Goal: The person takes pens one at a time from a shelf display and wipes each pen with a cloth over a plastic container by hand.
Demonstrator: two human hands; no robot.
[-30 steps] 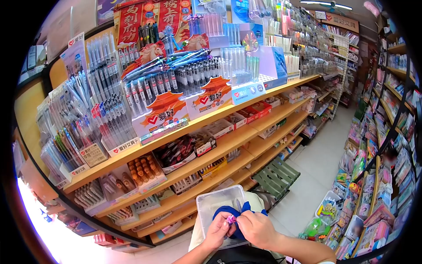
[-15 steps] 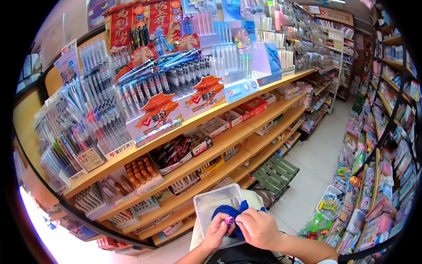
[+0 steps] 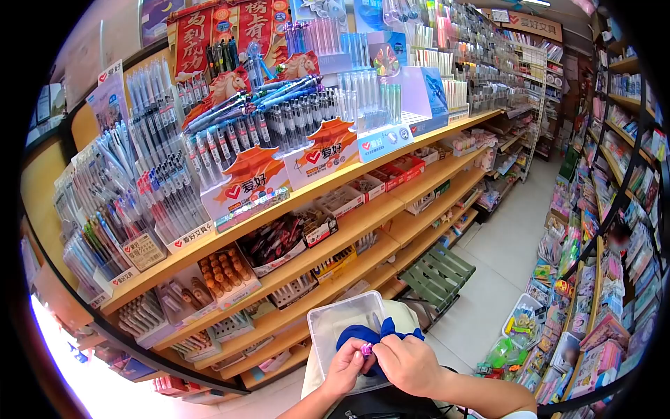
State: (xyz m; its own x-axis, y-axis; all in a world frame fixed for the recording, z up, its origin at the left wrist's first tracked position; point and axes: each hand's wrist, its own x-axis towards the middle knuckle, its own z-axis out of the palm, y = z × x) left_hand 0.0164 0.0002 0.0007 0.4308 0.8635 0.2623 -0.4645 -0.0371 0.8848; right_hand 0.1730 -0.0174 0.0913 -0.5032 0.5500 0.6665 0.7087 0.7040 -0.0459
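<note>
Low in the view, my left hand (image 3: 345,370) pinches a small pink-and-purple piece (image 3: 366,349) between thumb and fingertips. My right hand (image 3: 410,364) is closed right beside it, fingertips pressed together; whatever they grip is too small or hidden to make out. Behind both hands lies dark blue cloth (image 3: 357,332), partly covered by them. The cloth rests over a clear plastic box (image 3: 322,327) on the lap. A thin grey pointed thing (image 3: 376,324) sticks up beside the cloth.
A wooden shelf unit (image 3: 370,216) packed with pens and boxes stands ahead and to the left. A green slatted folding stool (image 3: 438,277) is beyond my hands. On the right, racks (image 3: 583,307) of small goods line the tiled aisle (image 3: 499,237).
My right hand's fingers have shifted slightly left and down, closer to the pink-and-purple piece. My left hand stays almost still, keeping its pinch.
</note>
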